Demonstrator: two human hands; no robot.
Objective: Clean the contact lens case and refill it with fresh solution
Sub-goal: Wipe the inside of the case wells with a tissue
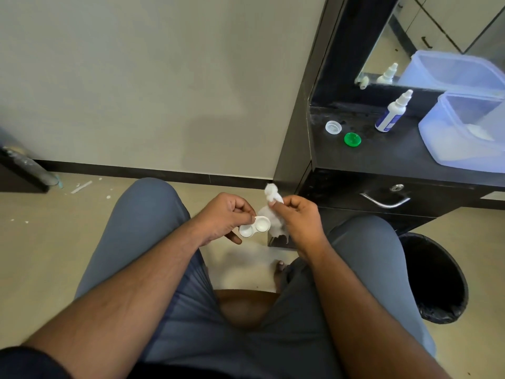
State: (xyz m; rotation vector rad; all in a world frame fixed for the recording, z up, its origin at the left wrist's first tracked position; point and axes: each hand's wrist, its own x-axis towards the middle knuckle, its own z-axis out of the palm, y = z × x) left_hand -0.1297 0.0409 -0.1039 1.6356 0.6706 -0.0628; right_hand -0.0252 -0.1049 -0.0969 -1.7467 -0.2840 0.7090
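My left hand pinches the edge of a white contact lens case, both wells uncapped and facing up, held over my lap. My right hand grips a crumpled white tissue right beside the case, touching its right well. On the dark counter to the right lie a clear cap and a green cap. A white solution bottle stands upright behind them with its nozzle uncovered.
A translucent blue plastic container sits on the counter's right side, below a mirror. A drawer with a metal handle is under the counter. A black-lined bin stands on the floor by my right knee.
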